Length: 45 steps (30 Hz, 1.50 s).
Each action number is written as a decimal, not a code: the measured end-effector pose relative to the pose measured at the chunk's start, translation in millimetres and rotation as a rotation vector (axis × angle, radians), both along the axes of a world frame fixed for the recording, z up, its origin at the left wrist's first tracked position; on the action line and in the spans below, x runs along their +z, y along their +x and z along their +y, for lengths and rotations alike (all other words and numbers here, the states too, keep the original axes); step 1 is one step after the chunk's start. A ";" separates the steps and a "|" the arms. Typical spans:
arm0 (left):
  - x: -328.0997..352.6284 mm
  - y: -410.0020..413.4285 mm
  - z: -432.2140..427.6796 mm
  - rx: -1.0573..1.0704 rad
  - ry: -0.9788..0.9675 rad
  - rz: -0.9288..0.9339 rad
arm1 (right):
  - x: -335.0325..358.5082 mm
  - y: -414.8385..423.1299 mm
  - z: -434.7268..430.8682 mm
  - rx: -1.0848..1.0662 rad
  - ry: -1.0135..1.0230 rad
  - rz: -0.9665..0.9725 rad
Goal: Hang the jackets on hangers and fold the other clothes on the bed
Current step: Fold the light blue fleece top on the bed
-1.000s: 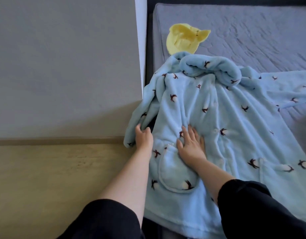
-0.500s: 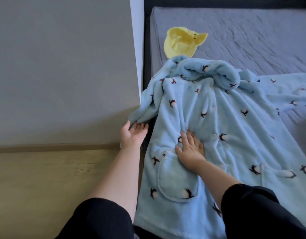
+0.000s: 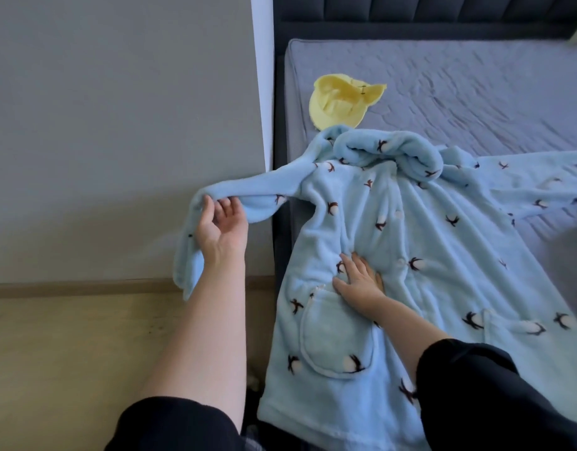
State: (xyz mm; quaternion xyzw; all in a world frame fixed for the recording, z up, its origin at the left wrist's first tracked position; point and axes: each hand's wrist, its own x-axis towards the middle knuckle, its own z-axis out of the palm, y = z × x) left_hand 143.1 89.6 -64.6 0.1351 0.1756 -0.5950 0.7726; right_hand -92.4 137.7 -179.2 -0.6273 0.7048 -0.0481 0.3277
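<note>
A light blue fleece robe with small dark bird prints lies face up across the near corner of the bed. Its collar is rolled at the top and its front pockets face me. My left hand grips the robe's left sleeve and holds it stretched out past the bed's edge, with the cuff hanging down. My right hand presses flat on the robe's front, just above the left pocket. The robe's right sleeve runs off toward the right edge of the view.
A yellow cap lies on the grey mattress just beyond the robe's collar. A grey wall panel stands close on the left of the bed. Wooden floor lies below it. A dark padded headboard runs along the back.
My left hand took hold of the left sleeve at the bed's edge and pulled it out to the left, away from the robe's body. My right hand stayed pressed on the front.
</note>
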 end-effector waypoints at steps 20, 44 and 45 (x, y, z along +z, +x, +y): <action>-81.1 -120.3 76.5 -0.660 -0.172 -2.553 | 94.9 -172.3 53.8 -1.030 -0.027 -1.218; -54.0 -141.3 99.0 -1.193 0.286 -0.906 | 108.5 -170.1 77.2 -0.537 -0.032 0.180; -53.7 -142.2 98.4 -1.182 0.275 -0.886 | 108.2 -159.1 69.0 -0.499 -0.121 0.136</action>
